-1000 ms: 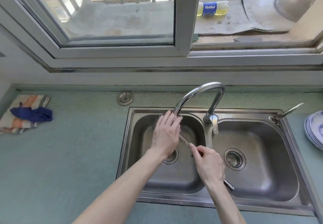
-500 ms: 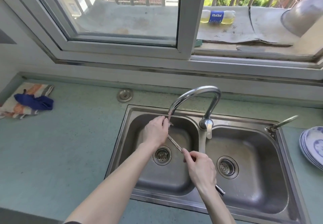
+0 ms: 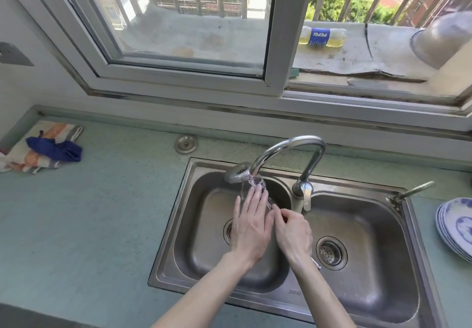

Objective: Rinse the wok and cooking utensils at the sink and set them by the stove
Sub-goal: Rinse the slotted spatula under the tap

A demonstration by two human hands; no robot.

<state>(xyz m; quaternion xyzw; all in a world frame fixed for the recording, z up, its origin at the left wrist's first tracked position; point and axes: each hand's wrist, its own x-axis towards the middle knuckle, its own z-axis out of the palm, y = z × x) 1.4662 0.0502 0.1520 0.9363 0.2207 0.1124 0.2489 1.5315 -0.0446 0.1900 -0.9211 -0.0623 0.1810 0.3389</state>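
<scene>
**newbie:** So what are you holding there? How does it handle?

**sinkguy:** Going by the faucet [image 3: 293, 148]: just left of its spout you've got the bowl of a metal ladle [image 3: 238, 172] poking up under the running water, over the left basin of the sink [image 3: 194, 174]. Looks like stiff steel, light-ish, and I'd bet slippery while it's wet.

**newbie:** And the hands?

**sinkguy:** Below the spout, your left hand [image 3: 251, 228] lies flat with the fingers straight, rubbing along the shaft rather than gripping it. Right beside it, below the faucet's lever, your right hand [image 3: 293, 235] has its fingers curled round the handle, and the handle's tip sticks out past your wrist toward the right drain.

**newbie:** Where do I grab it to carry?

**sinkguy:** Probably mid-handle, firm wrap, bowl low so it drips into the basin. Nothing fragile about it, but those blue-patterned plates [image 3: 457, 228] far right of the faucet are, so swing wide.
</scene>
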